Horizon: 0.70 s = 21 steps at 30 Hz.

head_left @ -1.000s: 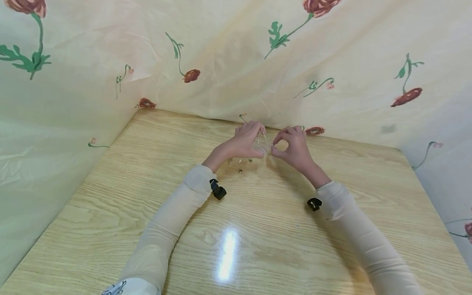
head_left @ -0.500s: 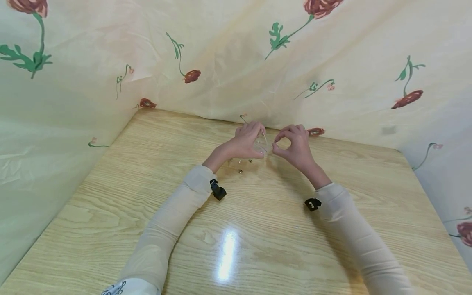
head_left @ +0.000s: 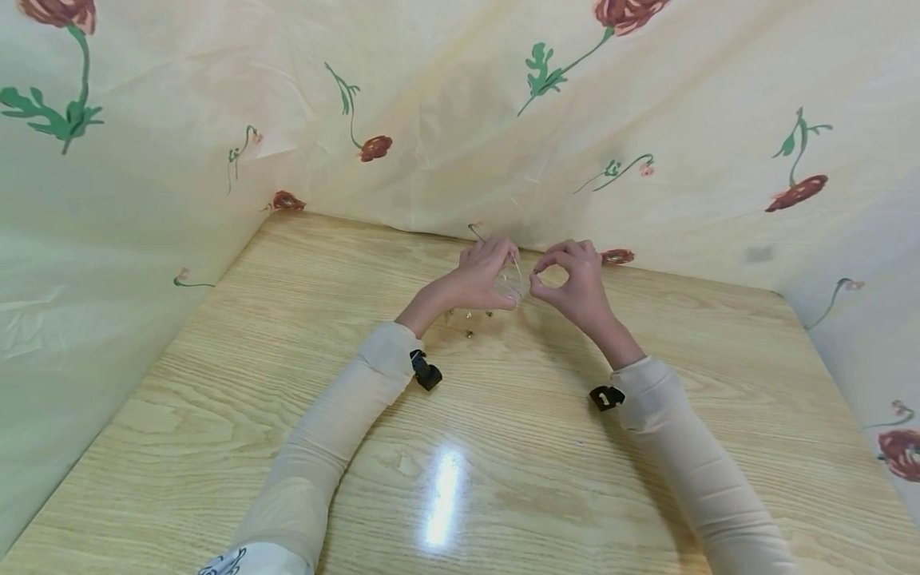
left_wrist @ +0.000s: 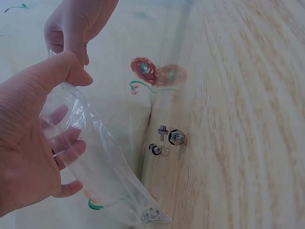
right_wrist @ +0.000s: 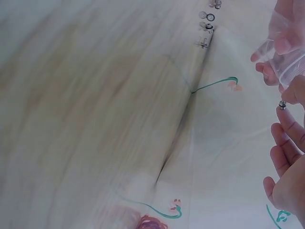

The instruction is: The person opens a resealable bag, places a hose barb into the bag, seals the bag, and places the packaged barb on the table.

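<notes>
My left hand (head_left: 476, 275) holds a clear plastic bag (left_wrist: 102, 148), thumb on the near side and fingers behind it, its opening toward my right hand. Small metal pieces (left_wrist: 151, 214) lie in the bag's bottom corner. Between the thumb and index fingertip of my right hand (head_left: 580, 289) is a small metal screw (right_wrist: 282, 104) with a dark ring, right at the bag's mouth. The right hand's other fingers are spread loosely. Below the left hand, several similar screws (left_wrist: 177, 137) stand or lie on the wooden table (head_left: 345, 263).
A flower-printed cloth (head_left: 446, 120) hangs behind the table and along both sides, close behind my hands. Black wrist mounts (head_left: 426, 371) sit on both sleeves. A bright light reflection (head_left: 444, 495) shows on the near tabletop.
My right hand has shifted slightly and its wrist has moved a little left, fingertips still by the bag's mouth. The left hand and bag stay nearly still.
</notes>
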Each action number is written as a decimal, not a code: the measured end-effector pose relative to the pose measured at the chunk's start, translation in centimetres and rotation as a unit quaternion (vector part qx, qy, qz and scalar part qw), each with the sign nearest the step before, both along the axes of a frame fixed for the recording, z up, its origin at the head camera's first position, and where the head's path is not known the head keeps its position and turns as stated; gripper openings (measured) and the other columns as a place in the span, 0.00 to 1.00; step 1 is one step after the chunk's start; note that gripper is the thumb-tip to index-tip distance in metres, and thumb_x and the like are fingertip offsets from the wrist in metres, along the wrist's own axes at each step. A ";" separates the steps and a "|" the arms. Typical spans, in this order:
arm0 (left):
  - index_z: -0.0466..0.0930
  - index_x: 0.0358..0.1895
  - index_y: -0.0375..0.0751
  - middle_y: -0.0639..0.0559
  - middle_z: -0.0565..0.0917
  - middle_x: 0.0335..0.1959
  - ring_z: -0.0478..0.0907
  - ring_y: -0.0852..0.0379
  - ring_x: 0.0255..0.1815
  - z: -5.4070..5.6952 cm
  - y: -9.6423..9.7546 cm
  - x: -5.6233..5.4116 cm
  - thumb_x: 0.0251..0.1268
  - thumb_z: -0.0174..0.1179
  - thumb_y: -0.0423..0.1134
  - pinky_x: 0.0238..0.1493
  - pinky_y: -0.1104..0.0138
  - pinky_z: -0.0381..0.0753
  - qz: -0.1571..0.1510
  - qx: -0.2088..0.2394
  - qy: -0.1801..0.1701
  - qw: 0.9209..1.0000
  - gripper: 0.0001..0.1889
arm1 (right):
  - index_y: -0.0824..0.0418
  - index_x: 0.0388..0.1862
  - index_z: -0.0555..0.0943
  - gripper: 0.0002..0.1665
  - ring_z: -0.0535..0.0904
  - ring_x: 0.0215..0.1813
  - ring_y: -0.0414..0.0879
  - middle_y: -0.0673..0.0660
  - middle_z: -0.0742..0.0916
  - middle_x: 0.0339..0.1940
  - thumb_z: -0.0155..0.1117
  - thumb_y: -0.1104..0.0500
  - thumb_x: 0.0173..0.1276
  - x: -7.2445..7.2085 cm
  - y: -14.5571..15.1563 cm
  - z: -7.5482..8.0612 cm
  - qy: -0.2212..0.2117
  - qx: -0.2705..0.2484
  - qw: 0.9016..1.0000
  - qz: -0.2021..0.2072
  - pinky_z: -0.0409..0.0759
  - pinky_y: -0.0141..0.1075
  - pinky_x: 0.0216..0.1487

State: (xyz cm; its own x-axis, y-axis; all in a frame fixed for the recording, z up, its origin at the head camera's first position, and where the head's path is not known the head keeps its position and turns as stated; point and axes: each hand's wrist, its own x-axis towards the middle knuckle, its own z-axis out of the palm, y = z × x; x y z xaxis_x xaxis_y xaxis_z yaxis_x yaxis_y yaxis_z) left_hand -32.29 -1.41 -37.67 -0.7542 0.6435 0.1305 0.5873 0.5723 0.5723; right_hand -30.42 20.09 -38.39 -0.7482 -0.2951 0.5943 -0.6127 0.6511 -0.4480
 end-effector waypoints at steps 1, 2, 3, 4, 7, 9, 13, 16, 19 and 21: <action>0.59 0.60 0.46 0.47 0.65 0.54 0.60 0.49 0.56 0.0 0.0 0.0 0.60 0.68 0.44 0.65 0.48 0.53 0.001 0.000 0.000 1.000 0.31 | 0.66 0.30 0.86 0.05 0.70 0.47 0.63 0.67 0.86 0.44 0.74 0.66 0.55 0.0 0.0 0.0 -0.002 -0.001 1.000 0.000 0.59 0.61 0.58; 0.59 0.60 0.46 0.47 0.65 0.54 0.60 0.48 0.56 0.0 0.0 0.0 0.60 0.68 0.44 0.65 0.47 0.52 0.001 0.000 -0.001 1.000 0.31 | 0.66 0.30 0.86 0.05 0.70 0.47 0.63 0.67 0.86 0.45 0.73 0.66 0.55 0.0 -0.1 0.1 -0.004 -0.001 1.000 0.000 0.59 0.61 0.59; 0.59 0.60 0.46 0.46 0.66 0.55 0.60 0.48 0.56 -0.1 0.0 -0.1 0.60 0.68 0.44 0.65 0.47 0.53 0.002 0.000 -0.001 1.000 0.31 | 0.66 0.30 0.86 0.04 0.70 0.47 0.63 0.67 0.85 0.45 0.73 0.66 0.55 0.1 -0.1 0.1 -0.005 -0.002 1.000 0.001 0.59 0.61 0.59; 0.59 0.61 0.46 0.44 0.66 0.56 0.60 0.48 0.56 -0.1 0.0 -0.1 0.60 0.68 0.44 0.65 0.47 0.53 0.002 0.001 -0.002 1.000 0.31 | 0.66 0.30 0.86 0.04 0.70 0.48 0.63 0.67 0.85 0.45 0.73 0.66 0.55 0.1 -0.1 0.1 -0.007 -0.003 1.000 0.001 0.59 0.61 0.59; 0.60 0.62 0.44 0.41 0.68 0.58 0.61 0.48 0.57 -0.2 0.0 -0.2 0.60 0.68 0.44 0.64 0.47 0.54 0.002 0.002 0.000 1.000 0.32 | 0.66 0.30 0.86 0.04 0.70 0.47 0.63 0.66 0.85 0.44 0.72 0.66 0.56 0.0 -0.1 0.0 -0.012 -0.007 1.000 0.003 0.59 0.60 0.60; 0.60 0.62 0.44 0.42 0.68 0.58 0.61 0.48 0.58 -0.3 0.0 -0.2 0.60 0.68 0.44 0.64 0.48 0.54 0.003 0.003 0.004 1.000 0.32 | 0.66 0.30 0.86 0.04 0.70 0.47 0.63 0.66 0.85 0.44 0.73 0.66 0.56 0.0 -0.1 -0.1 -0.016 -0.008 1.000 0.004 0.59 0.60 0.60; 0.61 0.62 0.43 0.44 0.68 0.56 0.61 0.49 0.57 -0.3 0.0 -0.2 0.60 0.68 0.44 0.64 0.48 0.54 0.003 0.001 0.007 1.000 0.32 | 0.66 0.29 0.86 0.04 0.70 0.46 0.62 0.66 0.85 0.43 0.73 0.66 0.56 0.0 -0.1 -0.4 -0.021 -0.007 1.000 0.006 0.59 0.60 0.60; 0.60 0.62 0.43 0.44 0.68 0.57 0.61 0.48 0.58 -0.3 0.0 -0.2 0.60 0.67 0.44 0.65 0.47 0.54 0.002 0.000 0.003 1.000 0.31 | 0.67 0.29 0.86 0.04 0.69 0.46 0.61 0.66 0.85 0.43 0.73 0.67 0.56 0.0 -0.1 -0.5 -0.026 -0.006 1.000 0.007 0.58 0.60 0.60; 0.60 0.61 0.45 0.44 0.67 0.58 0.61 0.48 0.60 -0.3 0.0 -0.2 0.60 0.67 0.43 0.67 0.46 0.53 0.002 0.001 0.001 1.000 0.31 | 0.67 0.30 0.86 0.05 0.69 0.46 0.61 0.66 0.85 0.44 0.73 0.66 0.56 0.0 0.0 -0.5 -0.032 -0.010 0.999 0.009 0.58 0.60 0.61; 0.59 0.60 0.46 0.46 0.67 0.57 0.61 0.47 0.61 -0.2 0.0 -0.2 0.60 0.67 0.44 0.68 0.45 0.53 0.004 0.001 0.001 1.000 0.31 | 0.68 0.30 0.86 0.05 0.69 0.46 0.62 0.66 0.85 0.44 0.73 0.66 0.57 0.0 0.0 -0.4 -0.033 -0.014 0.999 0.011 0.57 0.61 0.61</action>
State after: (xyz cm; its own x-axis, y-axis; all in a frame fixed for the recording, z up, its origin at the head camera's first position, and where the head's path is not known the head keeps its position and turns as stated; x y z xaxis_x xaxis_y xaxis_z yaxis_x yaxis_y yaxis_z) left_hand -32.48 -1.39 -37.92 -0.7586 0.6379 0.1327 0.5842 0.5755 0.5723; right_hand -30.44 20.06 -38.83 -0.7800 -0.2957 0.5515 -0.5947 0.6245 -0.5063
